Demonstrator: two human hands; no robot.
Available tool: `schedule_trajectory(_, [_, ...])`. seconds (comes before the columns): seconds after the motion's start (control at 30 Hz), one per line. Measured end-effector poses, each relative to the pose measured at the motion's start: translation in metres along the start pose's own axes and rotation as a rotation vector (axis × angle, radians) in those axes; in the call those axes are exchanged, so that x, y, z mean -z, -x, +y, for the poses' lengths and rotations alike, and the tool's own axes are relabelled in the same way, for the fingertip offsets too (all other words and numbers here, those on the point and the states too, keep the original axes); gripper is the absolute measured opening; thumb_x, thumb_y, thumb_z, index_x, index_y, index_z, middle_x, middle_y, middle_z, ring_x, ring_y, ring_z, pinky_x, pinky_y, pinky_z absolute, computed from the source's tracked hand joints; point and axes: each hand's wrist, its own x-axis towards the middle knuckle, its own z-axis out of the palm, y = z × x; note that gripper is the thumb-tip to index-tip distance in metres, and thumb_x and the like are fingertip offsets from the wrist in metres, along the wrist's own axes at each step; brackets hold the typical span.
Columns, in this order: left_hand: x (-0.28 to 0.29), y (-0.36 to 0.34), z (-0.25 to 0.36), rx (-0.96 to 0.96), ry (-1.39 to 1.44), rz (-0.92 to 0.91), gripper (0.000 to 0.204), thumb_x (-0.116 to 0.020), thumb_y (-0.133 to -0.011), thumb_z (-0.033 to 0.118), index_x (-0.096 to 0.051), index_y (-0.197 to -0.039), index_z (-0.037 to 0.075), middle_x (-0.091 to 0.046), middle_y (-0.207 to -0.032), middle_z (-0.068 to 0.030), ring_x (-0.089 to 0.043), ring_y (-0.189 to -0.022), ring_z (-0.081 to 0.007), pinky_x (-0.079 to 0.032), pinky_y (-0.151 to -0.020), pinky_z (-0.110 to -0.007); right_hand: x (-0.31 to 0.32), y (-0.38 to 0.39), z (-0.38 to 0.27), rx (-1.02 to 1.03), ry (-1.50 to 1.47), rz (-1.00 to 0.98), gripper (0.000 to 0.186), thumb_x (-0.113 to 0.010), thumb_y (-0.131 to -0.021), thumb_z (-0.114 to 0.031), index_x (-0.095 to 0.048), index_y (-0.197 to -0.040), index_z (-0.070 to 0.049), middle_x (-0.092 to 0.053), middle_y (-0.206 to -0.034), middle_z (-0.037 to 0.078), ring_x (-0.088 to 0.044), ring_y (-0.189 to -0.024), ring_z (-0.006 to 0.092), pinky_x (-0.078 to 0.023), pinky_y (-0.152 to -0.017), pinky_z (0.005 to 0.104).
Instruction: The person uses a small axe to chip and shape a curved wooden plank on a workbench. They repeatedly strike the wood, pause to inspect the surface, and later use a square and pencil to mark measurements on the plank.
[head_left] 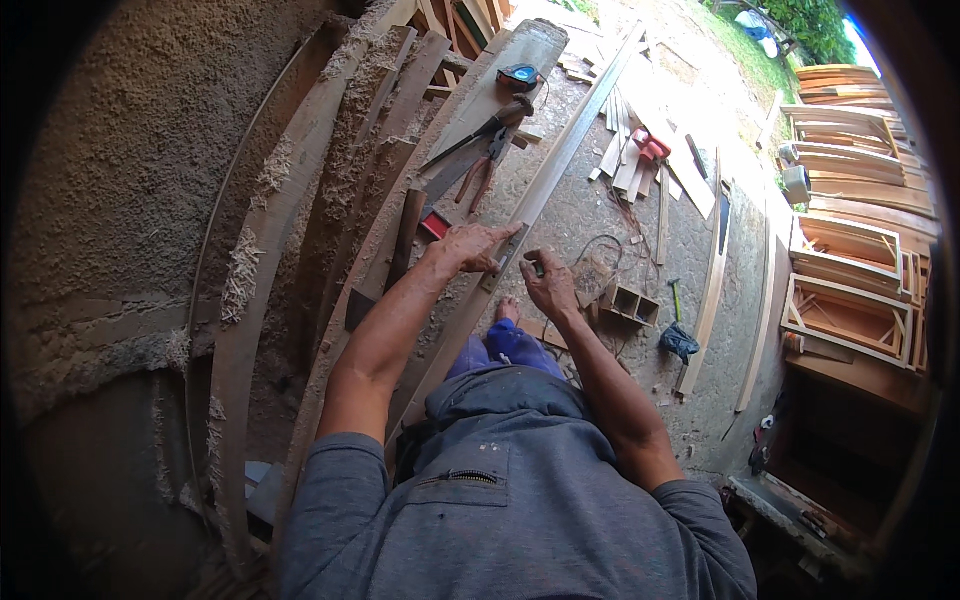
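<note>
A long narrow wooden board (575,140) runs away from me, up and to the right. My left hand (474,248) lies on it, index finger stretched out and thumb apart. Just below that hand, a small metal plate (488,283) sits on the board. Beside the board's right edge is my right hand (552,288), its fingers curled and pinched around something small and dark that I cannot make out. On the bench plank to the left are pliers with reddish handles (481,178), a hammer (480,132), a tape measure (518,76) and a small red case (435,223).
Planks covered with shavings (270,230) lean at the left. On the floor are a red power tool (651,146) on thin slats, a wooden box (630,305), a green-handled tool (676,295) and long strips (712,310). Wooden frames (850,320) are stacked at the right.
</note>
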Motion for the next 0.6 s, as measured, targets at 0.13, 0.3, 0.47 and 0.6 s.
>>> schedule_trajectory(0.13, [-0.005, -0.003, -0.012, -0.013, 0.002, -0.02, 0.109, -0.084, -0.077, 0.041, -0.014, -0.162, 0.04, -0.068, -0.124, -0.022, -0.067, -0.11, -0.0414, -0.054, -0.092, -0.05, -0.018, 0.012, 0.0, -0.102, -0.112, -0.259, 0.041, -0.072, -0.091, -0.036, -0.068, -0.118, -0.006, -0.073, -0.109, 0.02, -0.07, -0.104, 0.0375, -0.053, -0.091, 0.0465])
schedule_trajectory(0.3, [-0.008, -0.004, -0.012, 0.01, -0.029, -0.012, 0.108, -0.083, -0.079, 0.043, -0.014, -0.161, 0.043, -0.068, -0.125, -0.0206, -0.067, -0.111, -0.0409, -0.054, -0.093, -0.05, -0.026, 0.012, 0.004, 0.017, -0.032, -0.077, 0.043, -0.063, -0.096, -0.04, -0.069, -0.118, -0.004, -0.072, -0.104, 0.021, -0.069, -0.098, 0.0366, -0.053, -0.089, 0.0443])
schedule_trajectory(0.47, [0.001, 0.004, 0.006, 0.062, -0.094, -0.02, 0.104, -0.081, -0.082, 0.042, -0.013, -0.161, 0.045, -0.067, -0.13, -0.0182, -0.066, -0.115, -0.0387, -0.052, -0.096, -0.049, 0.002, 0.005, 0.002, 0.037, -0.06, 0.173, 0.047, -0.049, -0.103, -0.042, -0.068, -0.122, -0.003, -0.073, -0.09, 0.018, -0.072, -0.084, 0.0303, -0.054, -0.082, 0.041])
schedule_trajectory(0.6, [0.012, 0.008, 0.016, 0.108, -0.083, -0.079, 0.103, -0.08, -0.083, 0.041, -0.012, -0.161, 0.045, -0.065, -0.133, -0.0175, -0.065, -0.119, -0.0377, -0.051, -0.099, -0.05, 0.002, -0.004, 0.007, 0.071, -0.222, 0.169, 0.037, -0.052, -0.104, -0.026, -0.059, -0.129, 0.0, -0.075, -0.092, 0.014, -0.073, -0.08, 0.0213, -0.056, -0.074, 0.0352])
